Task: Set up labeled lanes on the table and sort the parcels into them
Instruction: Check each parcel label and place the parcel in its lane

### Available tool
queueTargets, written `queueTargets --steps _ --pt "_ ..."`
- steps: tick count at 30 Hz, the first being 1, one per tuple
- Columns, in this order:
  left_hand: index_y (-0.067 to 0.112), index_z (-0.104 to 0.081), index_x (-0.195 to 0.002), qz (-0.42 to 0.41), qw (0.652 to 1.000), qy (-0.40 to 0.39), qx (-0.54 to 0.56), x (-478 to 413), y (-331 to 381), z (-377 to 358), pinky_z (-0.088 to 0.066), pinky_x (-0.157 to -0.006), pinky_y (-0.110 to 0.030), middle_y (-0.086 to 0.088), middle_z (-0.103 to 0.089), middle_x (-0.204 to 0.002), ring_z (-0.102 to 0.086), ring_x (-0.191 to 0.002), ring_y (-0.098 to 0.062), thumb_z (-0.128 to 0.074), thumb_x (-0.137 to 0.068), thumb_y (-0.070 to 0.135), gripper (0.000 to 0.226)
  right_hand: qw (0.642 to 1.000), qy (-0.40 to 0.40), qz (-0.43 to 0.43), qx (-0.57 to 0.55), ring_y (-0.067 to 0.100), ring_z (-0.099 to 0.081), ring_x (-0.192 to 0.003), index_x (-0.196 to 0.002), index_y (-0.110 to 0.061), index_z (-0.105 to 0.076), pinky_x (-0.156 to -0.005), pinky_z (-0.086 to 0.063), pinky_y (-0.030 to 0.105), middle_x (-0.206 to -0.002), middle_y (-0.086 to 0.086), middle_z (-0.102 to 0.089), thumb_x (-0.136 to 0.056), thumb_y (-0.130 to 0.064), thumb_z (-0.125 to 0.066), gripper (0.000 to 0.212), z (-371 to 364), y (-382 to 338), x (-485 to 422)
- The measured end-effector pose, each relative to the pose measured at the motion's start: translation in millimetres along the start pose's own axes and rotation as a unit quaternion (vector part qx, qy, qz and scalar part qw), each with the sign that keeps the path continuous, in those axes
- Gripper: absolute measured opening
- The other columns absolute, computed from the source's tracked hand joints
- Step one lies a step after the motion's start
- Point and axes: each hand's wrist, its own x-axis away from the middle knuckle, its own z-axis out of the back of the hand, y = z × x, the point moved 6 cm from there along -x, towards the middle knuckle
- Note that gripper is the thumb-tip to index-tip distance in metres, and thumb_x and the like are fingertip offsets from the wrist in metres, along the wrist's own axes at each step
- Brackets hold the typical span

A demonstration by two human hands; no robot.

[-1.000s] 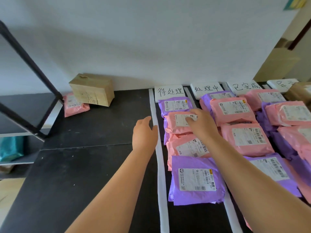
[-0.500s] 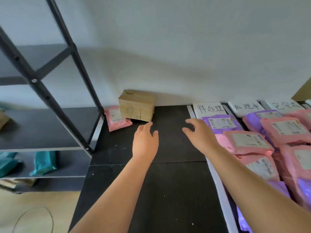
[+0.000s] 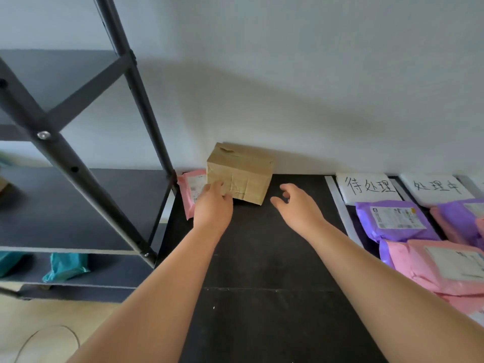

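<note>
**A:** In the head view your lanes look finished: white tape strip (image 3: pixel 337 200) down the tabletop (image 3: pixel 262 258), card reading 待处理 (image 3: pixel 366 187), next card 处理中 (image 3: pixel 437 186), purple mailer (image 3: pixel 392 221) and pink mailers (image 3: pixel 442 268) already lying below them. Their shipping labels are too small to read.

**B:** You still have two left, I judge: the brown paper-wrapped box (image 3: pixel 241 176) against the wall and the pink parcel (image 3: pixel 190 191) just beside it, both well apart from the lanes.

**A:** Your left hand (image 3: pixel 212 208) is at the box's near-left corner, fingers (image 3: pixel 225 196) touching but not wrapped round it. Your right hand (image 3: pixel 298 209) hovers near its other end, fingers loosely spread, holding nothing.
</note>
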Motion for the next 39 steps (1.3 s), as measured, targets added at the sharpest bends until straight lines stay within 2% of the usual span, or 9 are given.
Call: queueTargets --steps 2,7,9,11,15,19,21,29,39 --pt "0.023 -0.037 -0.149 0.022 1.000 -0.002 0.002 -28.2 -3.3 -1.8 -0.052 -0.087 -0.039 -0.005 -0.040 -0.150 -0.059 -0.103 -0.020 -0.044 -0.102 0.023 0.047 1.000 -0.009 -0.008 -0.004 0.022 -0.054 -0.125 -0.151 -0.018 -0.036 -0.089 -0.044 0.031 -0.144 0.005 -0.050 -0.100 -0.037 -0.053 0.057 -7.4 -1.2 -26.9" --pt "0.017 -0.024 -0.153 0.066 0.997 0.002 0.033 -82.9 -14.4 -7.0 -0.035 -0.053 -0.017 -0.008 -0.035 -0.153 -0.049 -0.070 -0.003 -0.045 -0.100 0.017 0.057 0.998 -0.031 -0.041 -0.030 0.023 -0.051 -0.128 -0.154 -0.015 -0.029 -0.088 -0.041 0.030 -0.148 0.006 -0.047 -0.102 -0.034 -0.051 0.060 -31.6 15.9 -79.8" --pt "0.020 -0.014 -0.157 0.090 0.993 -0.016 0.074 -95.8 -21.5 -11.2 -0.039 -0.058 -0.019 -0.007 -0.030 -0.157 -0.057 -0.084 -0.008 -0.045 -0.100 0.015 0.065 0.997 -0.038 -0.053 -0.030 0.024 -0.048 -0.132 -0.155 -0.016 -0.027 -0.092 -0.042 0.032 -0.152 0.005 -0.044 -0.101 -0.034 -0.051 0.062 -38.6 23.8 -93.2" --pt "0.022 -0.007 -0.158 0.110 0.986 -0.037 0.116 -101.9 -24.7 -14.2 -0.043 -0.078 -0.027 -0.005 -0.027 -0.159 -0.053 -0.110 -0.016 -0.044 -0.101 0.014 0.069 0.997 -0.042 -0.054 -0.033 0.022 -0.052 -0.128 -0.154 -0.016 -0.030 -0.085 -0.043 0.029 -0.149 0.003 -0.047 -0.101 -0.032 -0.052 0.060 -42.7 27.3 -101.8" --pt "0.019 -0.031 -0.148 0.086 0.982 -0.076 0.151 -108.0 -21.4 -23.5 -0.033 -0.090 -0.031 0.006 -0.044 -0.117 -0.043 -0.114 -0.017 -0.043 -0.100 0.009 0.051 0.997 -0.049 -0.045 -0.046 0.015 -0.053 -0.091 -0.140 -0.017 -0.045 -0.065 -0.040 0.025 -0.117 -0.002 -0.059 -0.098 -0.025 -0.055 0.043 -49.9 27.2 -112.9" --pt "0.019 -0.036 -0.146 0.084 0.980 -0.082 0.163 -105.4 -21.5 -23.8 -0.038 -0.088 -0.029 0.001 -0.049 -0.127 -0.044 -0.115 -0.017 -0.045 -0.098 0.007 0.050 0.995 -0.039 -0.064 -0.059 0.011 -0.052 -0.077 -0.128 -0.017 -0.050 -0.063 -0.043 0.026 -0.099 -0.005 -0.058 -0.095 -0.023 -0.057 0.034 -45.9 28.5 -115.1" --pt "0.018 -0.037 -0.145 0.081 0.979 -0.072 0.172 -99.4 -20.6 -20.9 -0.045 -0.072 -0.019 0.001 -0.048 -0.131 -0.047 -0.100 -0.012 -0.046 -0.098 0.005 0.050 0.996 -0.031 -0.065 -0.057 0.010 -0.053 -0.074 -0.122 -0.017 -0.052 -0.062 -0.043 0.026 -0.095 -0.004 -0.059 -0.094 -0.022 -0.057 0.029 -38.9 29.6 -110.4" --pt "0.030 -0.037 -0.144 0.075 0.978 -0.016 0.193 -40.6 -18.6 -6.7 -0.039 -0.059 -0.018 0.005 -0.045 -0.119 -0.046 -0.076 0.000 -0.055 -0.096 0.009 0.055 0.994 0.007 -0.072 -0.086 0.017 -0.058 -0.088 -0.123 -0.014 -0.053 -0.069 -0.044 0.032 -0.106 0.001 -0.062 -0.094 -0.027 -0.061 0.033 -2.5 25.2 -50.0" --pt "0.038 -0.032 -0.148 0.058 0.968 -0.028 0.242 83.3 -19.5 14.9 -0.044 -0.054 -0.018 0.003 -0.046 -0.146 -0.055 -0.078 -0.005 -0.051 -0.097 0.008 0.062 0.984 0.043 -0.085 -0.150 0.025 -0.059 -0.113 -0.147 -0.027 -0.036 -0.090 -0.051 0.039 -0.127 0.002 -0.059 -0.092 -0.028 -0.065 0.062 12.8 32.7 70.9"
